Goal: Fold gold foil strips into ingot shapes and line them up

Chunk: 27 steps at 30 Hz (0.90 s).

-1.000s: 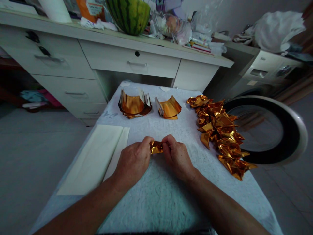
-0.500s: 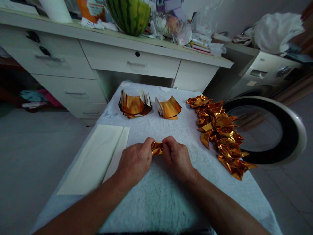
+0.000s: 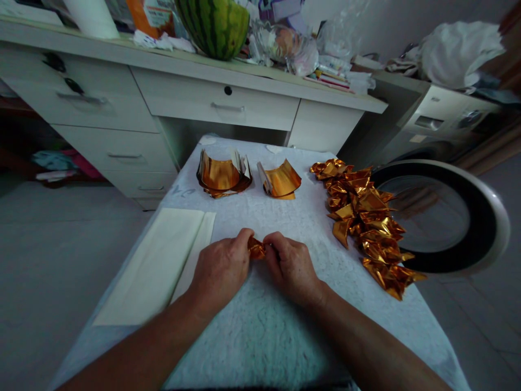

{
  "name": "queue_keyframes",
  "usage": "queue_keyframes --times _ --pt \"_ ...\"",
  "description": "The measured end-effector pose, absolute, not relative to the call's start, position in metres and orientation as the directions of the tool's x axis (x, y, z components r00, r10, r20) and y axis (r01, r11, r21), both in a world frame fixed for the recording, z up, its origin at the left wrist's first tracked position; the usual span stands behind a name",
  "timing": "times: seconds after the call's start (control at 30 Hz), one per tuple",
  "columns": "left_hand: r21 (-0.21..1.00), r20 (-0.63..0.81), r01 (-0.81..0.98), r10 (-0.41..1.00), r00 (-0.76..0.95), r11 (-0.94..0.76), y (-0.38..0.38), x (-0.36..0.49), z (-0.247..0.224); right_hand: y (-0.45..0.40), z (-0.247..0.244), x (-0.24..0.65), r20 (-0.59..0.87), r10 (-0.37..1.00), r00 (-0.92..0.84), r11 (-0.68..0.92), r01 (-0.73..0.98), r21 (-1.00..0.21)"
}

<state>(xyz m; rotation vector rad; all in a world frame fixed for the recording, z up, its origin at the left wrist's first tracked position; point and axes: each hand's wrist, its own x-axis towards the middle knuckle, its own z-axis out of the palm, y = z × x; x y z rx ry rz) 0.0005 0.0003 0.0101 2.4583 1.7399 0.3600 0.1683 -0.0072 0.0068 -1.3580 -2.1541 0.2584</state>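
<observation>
Between my two hands is a small folded piece of gold foil paper [image 3: 256, 248], its ends hidden by my fingers. My left hand [image 3: 223, 267] is closed on its left end. With thumb and fingertips, my right hand [image 3: 292, 265] pinches the right end. Beyond them on the cloth-covered table [image 3: 260, 336] stand two curled stacks of gold foil sheets, a thicker left stack [image 3: 222, 175] and a thinner right stack [image 3: 281, 179]. A heap of folded gold foil pieces [image 3: 372, 209] lies to the right. Pale paper sheets [image 3: 150, 260] rest flat left of my left hand.
Past the table is a white desk with drawers [image 3: 220, 103], bearing a cut watermelon [image 3: 215, 27], plastic bags and a white roll [image 3: 93, 19]. At the right, the round door [image 3: 484, 217] of a washing machine [image 3: 435, 117] stands open beside the table's edge.
My right hand has shifted slightly left, closer to my left hand. Less of the foil piece shows between them, and it looks turned. The stacks and heap stay put.
</observation>
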Motion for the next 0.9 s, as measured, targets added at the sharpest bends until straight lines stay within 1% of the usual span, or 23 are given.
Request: queue_keyframes --times 0.07,0.2,0.3,0.4,0.53,0.6,0.73,0.8,0.9 --pt "0.239 0.142 0.915 0.944 0.299 -0.326 0.0007 0.0001 0.0100 -0.0070 0.0067 0.1676 0.365 0.872 -0.326 0.471 0.764 -0.441" --pt "0.251 0.166 0.873 0.907 0.387 -0.419 -0.0002 0.0019 0.0101 -0.0040 0.0056 0.1690 0.378 0.903 -0.204 0.378 0.794 -0.476" --pt "0.242 0.192 0.864 0.894 0.404 -0.443 -0.0009 0.0032 0.0099 -0.0030 0.0051 0.1700 0.377 0.913 -0.158 0.343 0.798 -0.496" --pt "0.222 0.194 0.880 0.904 0.382 -0.420 -0.0002 0.0024 0.0100 -0.0048 0.0056 0.1692 0.368 0.909 -0.195 0.372 0.779 -0.505" --pt "0.214 0.184 0.905 0.925 0.333 -0.368 0.0009 0.0012 0.0101 -0.0068 0.0062 0.1678 0.385 0.879 -0.282 0.452 0.753 -0.478" --pt "0.217 0.186 0.894 0.916 0.355 -0.391 0.0002 0.0015 0.0091 -0.0059 0.0060 0.1682 0.392 0.880 -0.269 0.444 0.762 -0.472" --pt "0.220 0.204 0.862 0.886 0.417 -0.457 -0.0018 0.0025 0.0062 -0.0031 0.0045 0.1699 0.376 0.908 -0.184 0.362 0.798 -0.481" --pt "0.230 0.193 0.863 0.890 0.413 -0.450 -0.0019 0.0024 0.0060 -0.0029 0.0037 0.1702 0.374 0.902 -0.214 0.385 0.791 -0.476" --pt "0.270 0.150 0.885 0.924 0.351 -0.380 -0.0004 0.0018 0.0097 -0.0034 0.0038 0.1698 0.374 0.889 -0.265 0.431 0.760 -0.487"
